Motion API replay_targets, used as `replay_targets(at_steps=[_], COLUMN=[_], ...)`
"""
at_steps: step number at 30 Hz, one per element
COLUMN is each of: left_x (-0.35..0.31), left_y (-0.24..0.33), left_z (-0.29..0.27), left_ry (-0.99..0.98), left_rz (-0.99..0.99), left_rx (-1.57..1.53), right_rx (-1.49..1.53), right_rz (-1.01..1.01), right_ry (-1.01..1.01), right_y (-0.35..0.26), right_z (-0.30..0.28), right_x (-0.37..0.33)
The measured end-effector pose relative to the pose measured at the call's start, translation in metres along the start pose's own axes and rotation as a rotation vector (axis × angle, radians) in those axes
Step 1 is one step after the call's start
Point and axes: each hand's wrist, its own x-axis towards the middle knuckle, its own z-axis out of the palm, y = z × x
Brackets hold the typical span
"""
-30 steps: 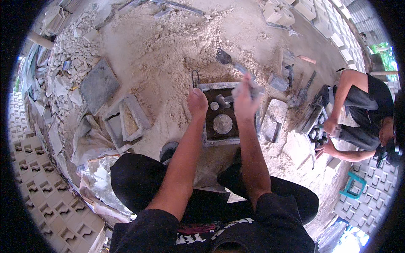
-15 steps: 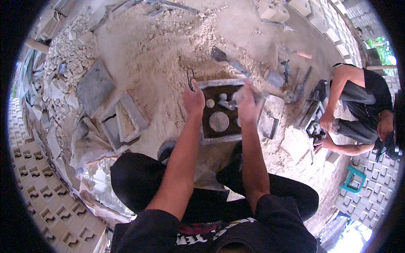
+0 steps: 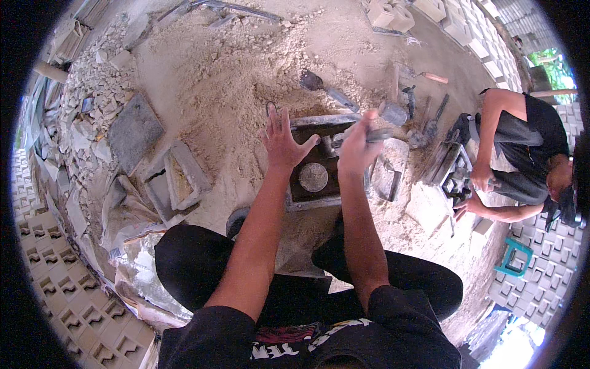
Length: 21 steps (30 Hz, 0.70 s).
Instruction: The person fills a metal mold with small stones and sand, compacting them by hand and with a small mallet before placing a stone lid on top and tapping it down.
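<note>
Grey tool (image 3: 378,136), one, blurred: the right hand (image 3: 355,150) is gripping it with curled fingers, seemingly keeping it raised over the far right side of the box. Left hand (image 3: 281,147), one: its fingers are standing wide apart, thumb stretching over the box's left edge, perhaps for steadying; whether it is touching, one cannot tell. Shallow rectangular box (image 3: 314,204), one: it is lying flat in front of the knees, apparently centred so that both hands are reaching it evenly. Within it, one pale round disc (image 3: 313,178) is lying nearer the body, and one stubby grey piece (image 3: 329,146) is lying beyond, between the hands. Metal loop (image 3: 271,109), one, is showing by the left fingertips. Flat-bladed scraper (image 3: 312,80), one, is lying beyond the box, likely for easy reach. Outward: one cylindrical can (image 3: 393,113), one dark square plate (image 3: 136,134), one green stool (image 3: 515,257); at right, one co-worker (image 3: 550,132) is crouching, two hands working.
</note>
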Motion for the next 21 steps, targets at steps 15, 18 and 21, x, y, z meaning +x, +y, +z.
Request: replay_targets(at_steps=[15,18,21], left_x=[0.004,0.003,0.000], left_y=[-0.001,-0.007,0.000], left_z=[0.002,-0.001,0.006], left_ry=[-0.004,-0.025,-0.012], left_rz=[0.060,0.022,0.040], left_rx=[-0.131,-0.113,-0.102], right_rx=[0.561,0.596,0.520], right_rz=[0.380,0.238,0.292], right_ry=[-0.848,-0.926,-0.923], right_y=[0.034,0.052,0.070], right_z=[0.038,0.033,0.029], right_x=[0.062,0.049,0.051])
